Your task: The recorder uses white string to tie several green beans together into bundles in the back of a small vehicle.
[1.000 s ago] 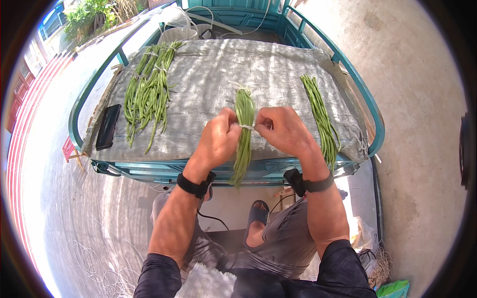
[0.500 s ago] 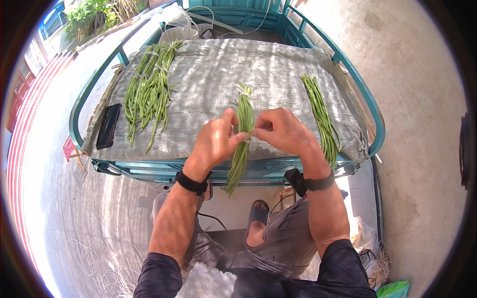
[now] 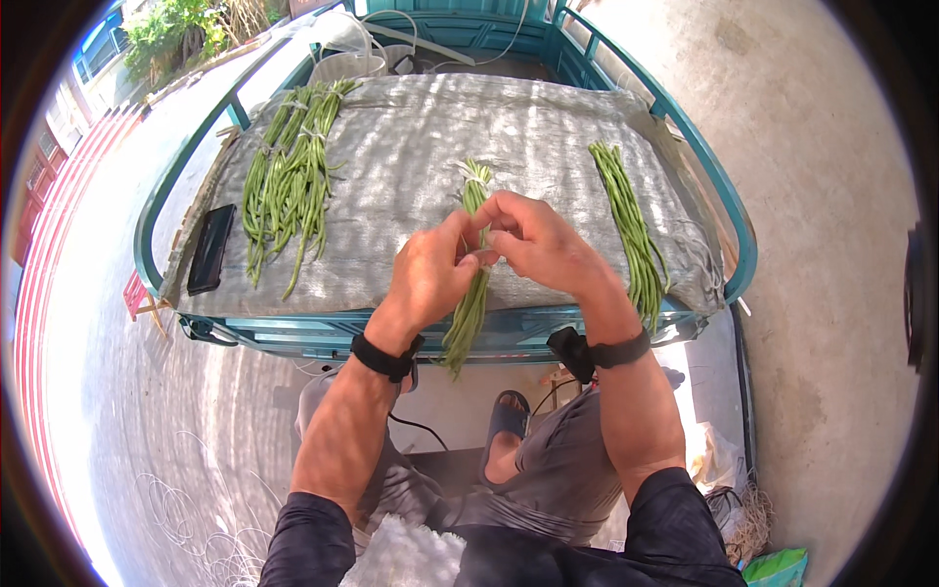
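Observation:
A bundle of long green beans (image 3: 468, 328) lies across the front edge of the sacking, its lower ends hanging over. A whitish tie (image 3: 473, 174) circles its upper end. From the left, my left hand (image 3: 430, 269) closes its thumb and fingers on the middle of the bundle. My right hand (image 3: 543, 245) arches over the same spot, fingertips pinched together close to the left ones. Whatever lies between the right fingertips is too small to make out. Several tied bean bunches (image 3: 289, 186) rest at the left, and another bean bunch (image 3: 631, 235) at the right.
Grey woven sacking (image 3: 411, 127) covers the bed of a teal cart with side rails (image 3: 694, 157). A dark phone (image 3: 211, 249) lies at its left edge. White buckets (image 3: 350, 67) stand behind. Below are my sandalled foot (image 3: 507, 421) and loose strings (image 3: 215, 528) on the ground.
My right hand has shifted up and left, over the bundle, and its fingers now meet near my left fingertips. The left hand stays at the middle of the beans.

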